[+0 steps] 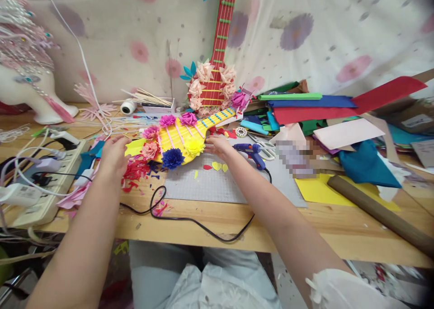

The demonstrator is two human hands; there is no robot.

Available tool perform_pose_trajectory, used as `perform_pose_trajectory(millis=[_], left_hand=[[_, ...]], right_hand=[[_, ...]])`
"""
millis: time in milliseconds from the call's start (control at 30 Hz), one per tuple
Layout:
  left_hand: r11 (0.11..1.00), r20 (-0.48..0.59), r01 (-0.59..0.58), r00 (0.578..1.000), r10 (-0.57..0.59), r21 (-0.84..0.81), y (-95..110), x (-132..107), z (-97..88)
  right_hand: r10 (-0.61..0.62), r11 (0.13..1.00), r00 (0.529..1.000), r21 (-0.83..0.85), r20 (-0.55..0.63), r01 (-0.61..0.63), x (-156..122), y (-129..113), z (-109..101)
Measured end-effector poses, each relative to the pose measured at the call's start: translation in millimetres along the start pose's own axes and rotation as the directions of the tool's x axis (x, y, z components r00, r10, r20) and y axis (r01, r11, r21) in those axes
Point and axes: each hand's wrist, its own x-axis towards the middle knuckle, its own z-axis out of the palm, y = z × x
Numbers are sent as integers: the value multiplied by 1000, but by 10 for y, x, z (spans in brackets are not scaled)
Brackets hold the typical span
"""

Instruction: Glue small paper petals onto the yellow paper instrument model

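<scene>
A yellow paper guitar (178, 134) with pink strips and paper flowers lies tilted between my hands, its neck pointing to the back right. My left hand (114, 157) is closed at the guitar's left end, by a plain yellow part; its fingertips are partly hidden. At the right side of the body, below the neck, my right hand (219, 147) grips the edge, some fingers out of sight. A dark blue flower (172, 158) and a yellow flower (194, 145) sit on the near edge. Just right of my right hand lies a blue glue gun (250, 152).
A red paper guitar (217, 81) leans on the back curtain. Scissors (266, 151), coloured paper (312, 112) and a cardboard tube (376, 209) lie right. A power strip (50, 191) stands left. The black cord (200, 219) loops across the table front over a grey mat (203, 189).
</scene>
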Motion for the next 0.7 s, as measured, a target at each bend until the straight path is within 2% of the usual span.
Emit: perform_pose_trajectory(millis=[100,267,400,567,700], left_hand=[[941,33,270,963,-268,-205,97,-112,24],[874,115,421,907,-405,-242,184,-222,55],[844,143,473,881,-451,-253,147,-222,66],[851,159,467,884,-440,-242,114,-179,115],[851,152,462,887,-437,-250,159,-176,144]], right_hand=[[19,1000,1000,-13,20,-19,18,9,23],[23,1000,996,2,85,-23,-11,62,108],[23,999,994,24,108,-26,-19,90,137],[86,994,992,63,88,-92,53,98,117],[72,991,990,107,123,-85,99,116,105]])
